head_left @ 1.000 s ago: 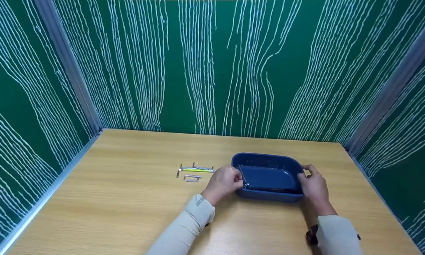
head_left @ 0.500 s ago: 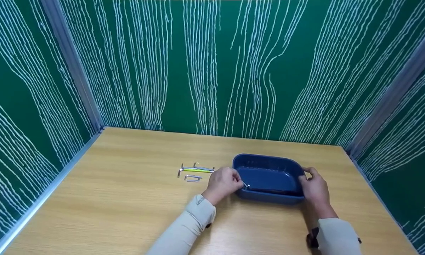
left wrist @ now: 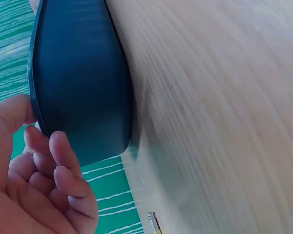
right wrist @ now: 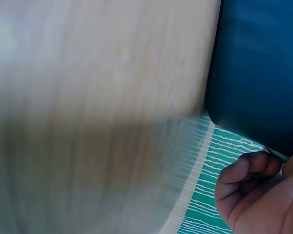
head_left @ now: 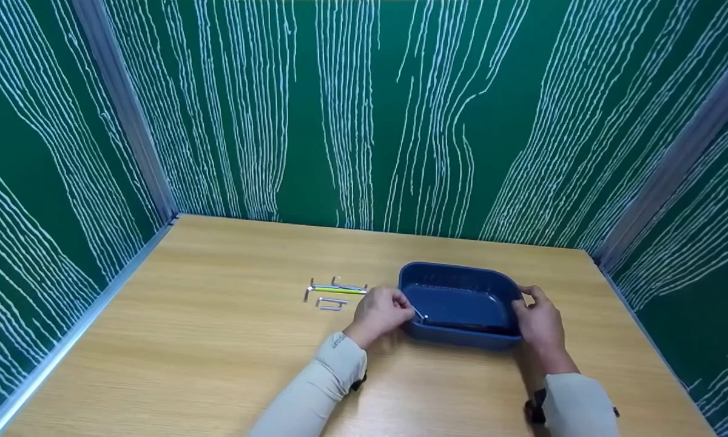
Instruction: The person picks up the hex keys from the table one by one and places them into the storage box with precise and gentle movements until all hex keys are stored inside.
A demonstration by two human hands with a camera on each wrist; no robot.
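Observation:
At the left end of a dark blue bin (head_left: 461, 340), my left hand (head_left: 381, 311) pinches a thin silver hex key (head_left: 421, 314). The key slants down inside the near left corner; part of it is hidden by the fingers. In the left wrist view, the thumb and fingers of that hand (left wrist: 44, 185) are at the bin's rim (left wrist: 33, 92), and the key does not show. My right hand (head_left: 540, 318) grips the bin's right end, thumb over the rim. The right wrist view has its curled fingers (right wrist: 249, 170) by the blue wall (right wrist: 263, 63).
Left of the bin, several silver hex keys (head_left: 330, 301) lie on the wooden table (head_left: 230, 340), along with a yellow-green one (head_left: 340, 290). Green walls with white lines (head_left: 340, 121) enclose the back and sides. A dark strip runs along the bin's near inside wall.
The hex key at my left fingertips has come to a lower slant in the bin's corner, and more of it shows. My right hand keeps its hold on the bin.

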